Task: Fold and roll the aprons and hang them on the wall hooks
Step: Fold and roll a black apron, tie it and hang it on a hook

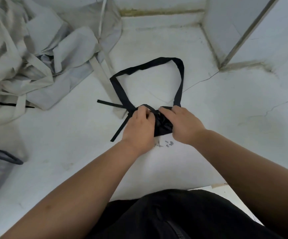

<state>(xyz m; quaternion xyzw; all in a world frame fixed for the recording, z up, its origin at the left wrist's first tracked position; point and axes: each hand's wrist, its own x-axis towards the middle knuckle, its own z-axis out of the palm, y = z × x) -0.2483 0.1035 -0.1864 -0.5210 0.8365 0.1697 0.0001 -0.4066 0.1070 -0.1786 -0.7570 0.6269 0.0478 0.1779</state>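
Head view: rolled black apron point(163, 125) on a white surface point(70, 128).
The left hand point(139, 128) pinches its thin tie point(118, 131); the right hand point(182, 125) curls round the crumpled bundle. Its flat neck strap point(179, 75) loops beyond; rumpled grey aprons point(41, 54) heap at left.
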